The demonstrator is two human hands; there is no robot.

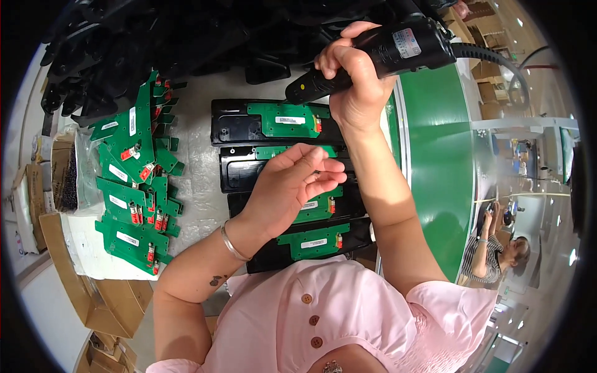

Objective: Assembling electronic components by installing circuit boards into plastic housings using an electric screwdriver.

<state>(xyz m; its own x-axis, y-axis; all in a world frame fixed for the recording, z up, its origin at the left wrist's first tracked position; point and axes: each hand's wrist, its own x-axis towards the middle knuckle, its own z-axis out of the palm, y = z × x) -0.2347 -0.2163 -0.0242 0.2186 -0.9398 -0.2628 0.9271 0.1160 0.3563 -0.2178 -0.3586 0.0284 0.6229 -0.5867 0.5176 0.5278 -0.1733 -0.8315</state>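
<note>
My right hand (357, 78) is wrapped round a black electric screwdriver (385, 53), which slants down to the left. Its nose is over the upper edge of the farthest black plastic panel (233, 124); whether it touches is unclear. On that panel lies a green circuit board (289, 124) with a white label and a red-and-white part at its right end. Several such panels with boards are lined up toward me. Above the second one hovers my left hand (292, 177), fingers curled and thumb against them; whatever they pinch is too small to name. This hand partly covers the second board.
Loose green circuit boards (127, 205) are piled on the left of the table. Beside them stands a cardboard box (64, 174) of small dark pieces. Black plastic parts (168, 43) heap up at the back. A green surface (438, 168) lies right; a person (491, 248) sits farther off.
</note>
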